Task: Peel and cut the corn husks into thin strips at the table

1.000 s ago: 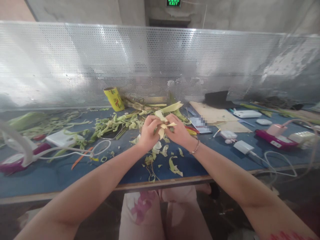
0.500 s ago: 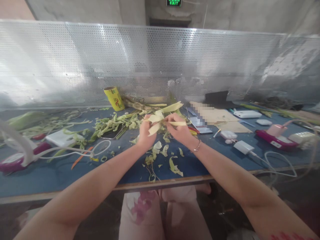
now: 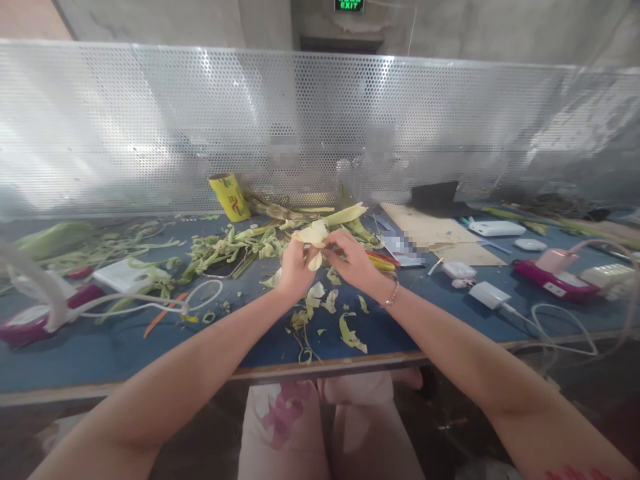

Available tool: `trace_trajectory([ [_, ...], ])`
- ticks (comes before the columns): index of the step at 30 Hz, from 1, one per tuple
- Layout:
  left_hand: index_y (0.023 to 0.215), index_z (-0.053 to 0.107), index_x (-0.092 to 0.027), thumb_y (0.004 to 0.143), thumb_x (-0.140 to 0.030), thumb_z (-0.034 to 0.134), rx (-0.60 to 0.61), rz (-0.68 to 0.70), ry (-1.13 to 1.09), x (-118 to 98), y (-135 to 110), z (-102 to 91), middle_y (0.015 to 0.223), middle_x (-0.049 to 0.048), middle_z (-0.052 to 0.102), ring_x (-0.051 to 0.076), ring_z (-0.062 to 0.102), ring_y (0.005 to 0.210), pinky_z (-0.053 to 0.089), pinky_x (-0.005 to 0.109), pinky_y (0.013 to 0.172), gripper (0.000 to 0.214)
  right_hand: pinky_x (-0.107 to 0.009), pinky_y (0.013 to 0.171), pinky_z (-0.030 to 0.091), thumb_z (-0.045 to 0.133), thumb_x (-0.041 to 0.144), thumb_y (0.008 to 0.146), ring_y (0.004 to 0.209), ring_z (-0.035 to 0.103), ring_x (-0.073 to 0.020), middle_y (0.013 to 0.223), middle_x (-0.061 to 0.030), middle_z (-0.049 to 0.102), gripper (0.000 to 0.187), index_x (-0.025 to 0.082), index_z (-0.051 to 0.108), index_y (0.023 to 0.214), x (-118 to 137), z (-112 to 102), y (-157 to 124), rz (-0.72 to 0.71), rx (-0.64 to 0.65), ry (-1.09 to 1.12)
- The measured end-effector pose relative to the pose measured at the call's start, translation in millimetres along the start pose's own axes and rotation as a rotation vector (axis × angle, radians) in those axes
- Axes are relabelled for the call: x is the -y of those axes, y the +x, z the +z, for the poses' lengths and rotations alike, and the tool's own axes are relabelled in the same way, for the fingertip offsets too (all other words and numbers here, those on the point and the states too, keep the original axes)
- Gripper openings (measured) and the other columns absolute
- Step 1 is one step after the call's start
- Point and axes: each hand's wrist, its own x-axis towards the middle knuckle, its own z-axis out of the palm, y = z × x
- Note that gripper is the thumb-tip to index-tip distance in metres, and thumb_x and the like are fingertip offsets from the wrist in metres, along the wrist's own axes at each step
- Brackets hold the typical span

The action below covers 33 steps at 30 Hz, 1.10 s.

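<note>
Between my two hands, above the blue table, is a pale yellow-green leaf piece (image 3: 311, 234) with broad, petal-like flaps. My left hand (image 3: 296, 270) grips it from below, thumb and fingers closed around its base. On the other side my right hand (image 3: 353, 257) pinches its edge with thumb and fingertips, and a small flap hangs down between the hands. Torn leaf scraps (image 3: 353, 333) lie on the table below them. A heap of green leaf strips (image 3: 230, 247) is to the left, and a long pale stalk (image 3: 345, 215) rests just behind.
A yellow cardboard tube (image 3: 230, 197) leans behind the heap, near the perforated metal screen (image 3: 320, 120). To the right are brown paper sheets (image 3: 425, 223), a white charger (image 3: 487, 295) with its cable, and a purple power strip (image 3: 550, 280). An orange strip (image 3: 165, 313) lies at left.
The leaf piece has turned in my hands and looks more bunched. The pale strip that stuck out past my right hand no longer shows. My right fingers have moved slightly left.
</note>
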Motion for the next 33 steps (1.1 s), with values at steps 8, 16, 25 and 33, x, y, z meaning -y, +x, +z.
trace_trajectory([
  [8,0.087,0.049,-0.018,0.079,-0.022,0.052,-0.054,-0.1,-0.034,-3.6,3.1,-0.7,0.078,0.0017,0.059,0.012,0.057,0.069,0.045,0.025,0.063,0.009,-0.031,0.072,0.046,0.041,0.022,0.088,0.084,0.05,-0.015,0.091,-0.0042,0.05,0.007,0.021,0.041,0.081,0.0,-15.4,-0.9,0.045,0.132,0.172],
  [16,0.091,0.049,-0.019,0.08,-0.021,0.052,-0.003,-0.02,-0.001,-5.6,0.8,-3.2,0.084,0.0033,0.061,0.012,0.058,0.07,0.046,0.025,0.062,0.011,-0.031,0.075,0.048,0.051,0.015,0.08,0.085,0.053,-0.0149,0.093,-0.0042,0.05,0.016,0.021,0.046,0.093,-2.3,-4.1,-2.3,0.038,0.102,0.138],
  [25,0.088,0.049,-0.02,0.084,-0.028,0.048,0.008,-0.009,-0.056,-12.4,-2.1,-0.7,0.08,0.0021,0.06,0.011,0.059,0.069,0.047,0.023,0.059,0.01,-0.032,0.071,0.044,0.051,0.014,0.079,0.082,0.049,-0.0162,0.084,-0.003,0.047,0.006,0.02,0.049,0.077,8.7,-15.9,1.0,-0.065,0.07,0.091],
  [33,0.09,0.052,-0.019,0.085,-0.028,0.047,-0.006,-0.028,0.0,-14.5,-1.7,-4.4,0.085,0.0039,0.062,0.013,0.06,0.076,0.048,0.027,0.07,0.011,-0.033,0.072,0.042,0.054,0.02,0.077,0.078,0.048,-0.0164,0.08,-0.0021,0.047,0.012,0.021,0.044,0.073,6.6,-16.0,0.8,-0.122,0.014,0.039],
])
